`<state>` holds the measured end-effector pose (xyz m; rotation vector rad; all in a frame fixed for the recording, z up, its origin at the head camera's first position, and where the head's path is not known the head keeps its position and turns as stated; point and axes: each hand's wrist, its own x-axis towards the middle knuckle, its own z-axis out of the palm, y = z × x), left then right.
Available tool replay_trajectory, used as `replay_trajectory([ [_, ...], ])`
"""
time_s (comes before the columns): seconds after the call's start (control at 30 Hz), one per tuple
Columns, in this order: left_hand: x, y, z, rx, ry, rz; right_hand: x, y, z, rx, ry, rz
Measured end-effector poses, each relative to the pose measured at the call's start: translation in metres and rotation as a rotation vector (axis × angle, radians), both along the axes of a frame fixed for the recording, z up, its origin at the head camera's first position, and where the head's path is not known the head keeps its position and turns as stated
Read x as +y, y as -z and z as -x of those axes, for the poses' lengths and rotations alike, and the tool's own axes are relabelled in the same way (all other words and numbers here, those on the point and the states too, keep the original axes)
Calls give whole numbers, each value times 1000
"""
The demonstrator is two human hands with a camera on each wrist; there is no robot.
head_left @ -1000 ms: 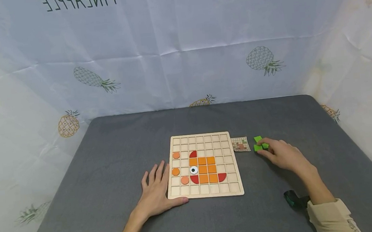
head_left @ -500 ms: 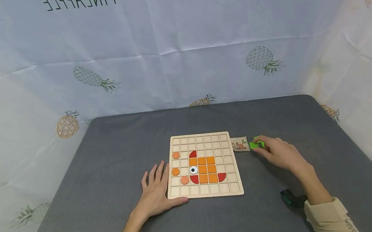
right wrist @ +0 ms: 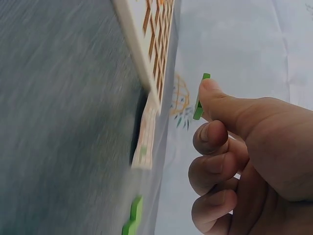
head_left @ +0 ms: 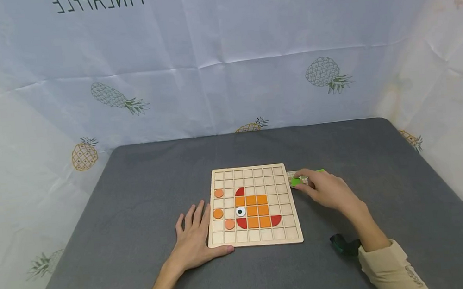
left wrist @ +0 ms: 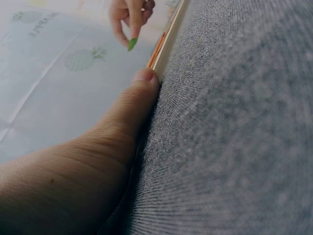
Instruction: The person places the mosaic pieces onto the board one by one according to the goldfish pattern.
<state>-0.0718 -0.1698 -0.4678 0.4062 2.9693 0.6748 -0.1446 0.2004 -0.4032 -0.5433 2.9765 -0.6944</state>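
Note:
My right hand [head_left: 330, 191] pinches a green square tile [head_left: 295, 182] between thumb and fingers, just right of the wooden grid board [head_left: 284, 235]. In the right wrist view this tile [right wrist: 198, 108] is held up off the table. My left hand [head_left: 192, 243] lies with fingers spread at the board's lower left corner, its thumb along the front edge. On the board, orange squares [head_left: 252, 211], red quarter-round pieces [head_left: 276, 220] and a white eye disc [head_left: 240, 211] form a fish shape. Several orange discs [head_left: 218, 213] sit to its left.
A small printed pattern card [right wrist: 145, 139] lies against the board's right edge, partly covered by my right hand in the head view. Other green tiles [right wrist: 132, 218] lie on the grey table [head_left: 167, 169] beyond it. A pineapple-print curtain [head_left: 224, 70] stands behind the table.
My right hand has taken a green tile from the small group at the right and carried it left, over the card towards the board. The left hand has stayed in place.

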Motion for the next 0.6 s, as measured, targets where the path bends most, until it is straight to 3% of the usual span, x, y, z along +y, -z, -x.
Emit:
replay_trajectory([
  [0.27, 0, -2, 0, 0, 4, -15, -27, 2, 9, -22, -65, 33],
  [0.6, -1, -5, 2, -23, 2, -6, -45, 7, 17, -28, -62, -8],
])
